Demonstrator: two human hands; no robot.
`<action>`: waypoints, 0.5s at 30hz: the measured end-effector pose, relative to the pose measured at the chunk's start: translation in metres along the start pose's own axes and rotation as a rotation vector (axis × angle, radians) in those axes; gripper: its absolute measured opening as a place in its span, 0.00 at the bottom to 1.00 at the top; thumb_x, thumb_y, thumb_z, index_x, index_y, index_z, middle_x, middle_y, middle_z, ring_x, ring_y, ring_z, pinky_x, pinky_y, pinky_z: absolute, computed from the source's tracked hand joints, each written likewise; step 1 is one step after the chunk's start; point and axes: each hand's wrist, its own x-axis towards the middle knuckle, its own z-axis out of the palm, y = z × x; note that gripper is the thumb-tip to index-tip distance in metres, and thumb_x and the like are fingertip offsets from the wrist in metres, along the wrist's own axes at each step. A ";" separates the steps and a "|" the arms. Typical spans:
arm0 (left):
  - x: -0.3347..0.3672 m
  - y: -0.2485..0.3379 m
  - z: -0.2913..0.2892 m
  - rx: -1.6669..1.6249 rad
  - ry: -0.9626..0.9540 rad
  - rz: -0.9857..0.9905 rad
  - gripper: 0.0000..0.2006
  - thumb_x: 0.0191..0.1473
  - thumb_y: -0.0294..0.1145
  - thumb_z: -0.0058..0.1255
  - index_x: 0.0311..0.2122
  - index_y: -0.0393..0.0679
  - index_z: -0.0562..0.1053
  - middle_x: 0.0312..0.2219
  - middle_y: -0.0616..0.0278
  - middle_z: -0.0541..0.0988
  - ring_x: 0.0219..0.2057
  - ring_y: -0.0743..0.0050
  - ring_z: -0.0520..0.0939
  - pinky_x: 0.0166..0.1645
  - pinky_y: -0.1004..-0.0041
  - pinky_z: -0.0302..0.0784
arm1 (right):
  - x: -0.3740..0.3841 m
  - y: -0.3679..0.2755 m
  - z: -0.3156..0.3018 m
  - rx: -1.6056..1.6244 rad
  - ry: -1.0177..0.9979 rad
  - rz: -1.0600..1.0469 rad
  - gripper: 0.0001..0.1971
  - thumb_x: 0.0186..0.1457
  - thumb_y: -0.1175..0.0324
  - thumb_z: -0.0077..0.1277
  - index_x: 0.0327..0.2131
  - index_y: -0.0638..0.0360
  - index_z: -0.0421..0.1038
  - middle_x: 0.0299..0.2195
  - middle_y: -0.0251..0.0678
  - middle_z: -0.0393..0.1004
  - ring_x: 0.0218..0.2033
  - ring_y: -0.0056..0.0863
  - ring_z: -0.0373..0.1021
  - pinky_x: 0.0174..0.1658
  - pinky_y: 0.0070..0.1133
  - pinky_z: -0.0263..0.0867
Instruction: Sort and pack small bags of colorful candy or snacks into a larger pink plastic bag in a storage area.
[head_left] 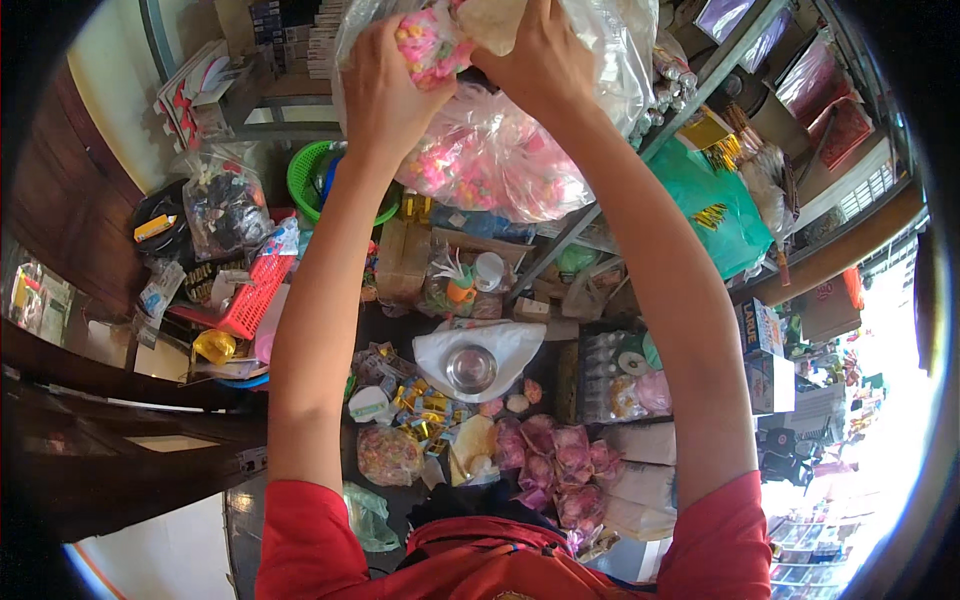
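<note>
The clear plastic bag point(500, 150) of pink sweets hangs high in the view, above the cluttered desk point(560, 330), held up by both raised arms. It is one large bag, thin, crinkled and glossy, bulging round with many small pink pieces mixed with a few yellow and blue ones. The left hand point(385, 85) is closed around a bunched part of the bag near its top, fingers curled over a clump of sweets. The right hand point(535, 55) is closed too, gripping the bag's neck just beside the left one, so the bag's belly sags directly below both hands. Under it on the desk stands one small round metal bowl point(471, 367), shiny, resting on a white plastic sheet point(520, 345). Near the bowl lie several small soft bags of purple-pink pieces point(560, 455), too crowded to count exactly. To the left are one green round plastic basket point(305, 180) with a slotted wall and one red rectangular basket point(255, 295) of meshed plastic
</note>
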 end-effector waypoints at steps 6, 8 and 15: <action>-0.006 0.042 -0.060 -0.075 0.135 0.139 0.40 0.37 0.35 0.71 0.56 0.40 0.63 0.49 0.50 0.71 0.49 0.51 0.74 0.55 0.60 0.70 | -0.025 -0.043 -0.048 -0.040 0.206 -0.218 0.44 0.46 0.55 0.62 0.60 0.65 0.50 0.55 0.62 0.59 0.58 0.56 0.59 0.57 0.39 0.62; -0.014 0.047 -0.082 -0.132 0.140 0.100 0.41 0.36 0.33 0.72 0.56 0.40 0.62 0.49 0.52 0.70 0.51 0.54 0.73 0.56 0.59 0.68 | -0.034 -0.051 -0.066 0.024 0.124 -0.261 0.43 0.46 0.56 0.62 0.60 0.66 0.52 0.55 0.61 0.59 0.57 0.57 0.60 0.57 0.38 0.61; -0.145 0.072 -0.164 -0.354 0.041 -0.387 0.40 0.41 0.26 0.69 0.58 0.37 0.58 0.56 0.53 0.66 0.57 0.62 0.69 0.62 0.60 0.65 | -0.156 -0.027 -0.085 0.476 -0.187 -0.332 0.39 0.46 0.63 0.62 0.59 0.63 0.53 0.51 0.55 0.61 0.52 0.46 0.64 0.55 0.37 0.62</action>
